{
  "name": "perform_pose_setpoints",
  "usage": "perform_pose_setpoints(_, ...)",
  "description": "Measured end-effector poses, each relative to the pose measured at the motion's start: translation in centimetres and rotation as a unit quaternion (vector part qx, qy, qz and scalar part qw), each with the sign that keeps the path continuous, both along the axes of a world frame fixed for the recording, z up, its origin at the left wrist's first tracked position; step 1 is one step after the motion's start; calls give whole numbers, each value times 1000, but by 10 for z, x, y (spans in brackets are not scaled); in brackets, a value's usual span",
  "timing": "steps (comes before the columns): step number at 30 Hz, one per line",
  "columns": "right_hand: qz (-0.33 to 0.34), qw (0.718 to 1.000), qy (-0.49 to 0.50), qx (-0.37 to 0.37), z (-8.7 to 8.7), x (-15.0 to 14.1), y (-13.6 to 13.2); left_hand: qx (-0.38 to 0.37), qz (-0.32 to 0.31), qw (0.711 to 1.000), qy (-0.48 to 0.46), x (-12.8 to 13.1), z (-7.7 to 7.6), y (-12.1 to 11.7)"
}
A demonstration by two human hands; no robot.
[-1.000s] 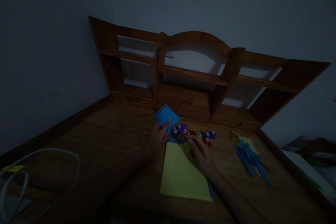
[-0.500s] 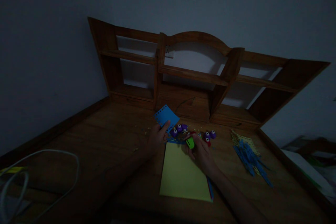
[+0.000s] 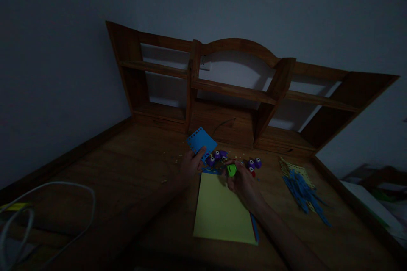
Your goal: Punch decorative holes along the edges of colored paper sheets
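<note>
One wooden desk (image 3: 143, 148) lies beneath both hands. A yellow sheet (image 3: 222, 211) lies near its front edge, over other coloured sheets. Right of it sit cut blue strips (image 3: 300, 190). The left hand (image 3: 190, 165) pinches a blue card (image 3: 201, 139), flat-faced, tilted cornerwise, small holes lining its upper-left edge. Over the yellow sheet's far end, the right hand (image 3: 243, 180) grips a bright green punch (image 3: 232, 170), a dark slot across its face. Purple punches (image 3: 218, 155) and tiny paper bits (image 3: 177, 161) lie nearby.
</note>
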State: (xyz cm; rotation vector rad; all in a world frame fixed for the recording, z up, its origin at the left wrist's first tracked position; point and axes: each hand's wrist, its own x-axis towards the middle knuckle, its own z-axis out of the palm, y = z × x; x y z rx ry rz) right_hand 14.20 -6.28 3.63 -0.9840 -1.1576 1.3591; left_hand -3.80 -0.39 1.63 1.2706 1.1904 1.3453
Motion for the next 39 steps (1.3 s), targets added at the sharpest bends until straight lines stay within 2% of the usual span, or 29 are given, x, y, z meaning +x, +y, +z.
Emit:
perform_pose_setpoints(4,-3,1000,12,1,-2,-1,2,-5,12,1000,12,1,3,0)
perform_pose_setpoints(10,29,995,98,-7,-10,4,7,-19,5,1000,1,2,9,-4)
perform_pose_setpoints(14,45,992,115,-19,-14,9,8,-20,10,1000,5,2,6,-2)
perform_pose_setpoints(19,40,993,108,-31,-13,9,9,-10,3,1000,-10,2,1,1)
perform_pose_setpoints(24,16,998,58,-15,-9,5,5,-8,8,1000,11,1,4,-1)
perform_pose_setpoints(31,11,998,54,-11,-13,7,3,-17,0,1000,13,1,6,-3)
perform_pose_setpoints(39,2,1000,21,4,-1,5,-2,-17,-2,1000,-12,2,2,0)
